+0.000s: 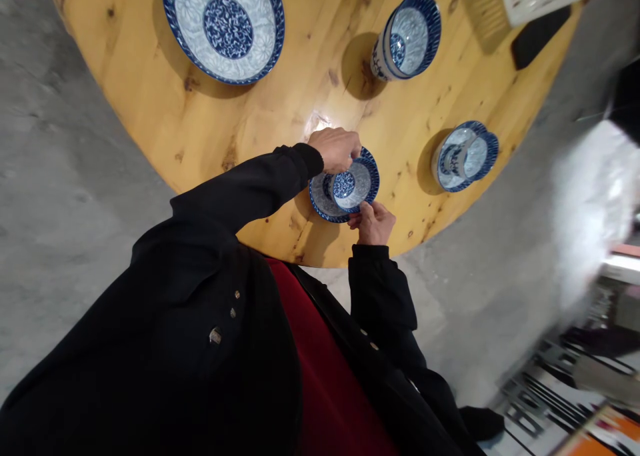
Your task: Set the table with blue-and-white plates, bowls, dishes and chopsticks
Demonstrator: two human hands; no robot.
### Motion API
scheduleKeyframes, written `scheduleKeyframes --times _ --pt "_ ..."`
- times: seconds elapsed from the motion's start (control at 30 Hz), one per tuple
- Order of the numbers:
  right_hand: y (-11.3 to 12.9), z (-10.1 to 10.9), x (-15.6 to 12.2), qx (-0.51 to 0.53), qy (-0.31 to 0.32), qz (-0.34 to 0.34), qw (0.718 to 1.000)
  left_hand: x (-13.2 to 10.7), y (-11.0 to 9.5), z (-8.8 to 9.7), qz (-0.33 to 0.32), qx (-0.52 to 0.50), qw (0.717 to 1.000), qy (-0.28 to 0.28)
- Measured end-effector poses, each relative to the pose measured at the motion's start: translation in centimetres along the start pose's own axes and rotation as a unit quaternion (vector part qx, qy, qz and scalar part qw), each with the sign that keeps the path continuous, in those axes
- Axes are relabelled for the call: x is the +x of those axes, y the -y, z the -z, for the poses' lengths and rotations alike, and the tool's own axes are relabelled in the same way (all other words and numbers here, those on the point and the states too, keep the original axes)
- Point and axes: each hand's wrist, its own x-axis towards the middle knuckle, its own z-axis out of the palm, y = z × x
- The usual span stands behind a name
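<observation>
Left grip [335,149]: palm down, fingers curled
Right grip [374,223]: thumb above fingers
Left arm [245,193]: angled inward

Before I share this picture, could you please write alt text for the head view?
A person's right hand grips a small blue-and-white bowl by its rim over a dish on a wooden table, with the left hand at the bowl's far side. Further out are a large dish, stacked bowls and a bowl-and-dish pair.

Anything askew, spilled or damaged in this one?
Nothing clearly stands out: I see no spill or breakage. The far-right bowl looks off-centre on its dish, though the slanted viewing angle may cause that.
</observation>
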Motion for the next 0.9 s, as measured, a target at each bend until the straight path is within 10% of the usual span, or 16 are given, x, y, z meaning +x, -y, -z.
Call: scheduleKeyframes --times 0.43,0.9 --pt "-0.1 3.0 -5.1 0.057 -0.095 -0.04 0.993 -4.4 -1.6 6.6 0.005 -0.004 0.992 -0.126" --pt "-3.2 -3.4 -15.2 0.103 0.0 -0.081 0.991 -12.9 0.7 7.7 -0.002 -0.085 0.984 -0.157"
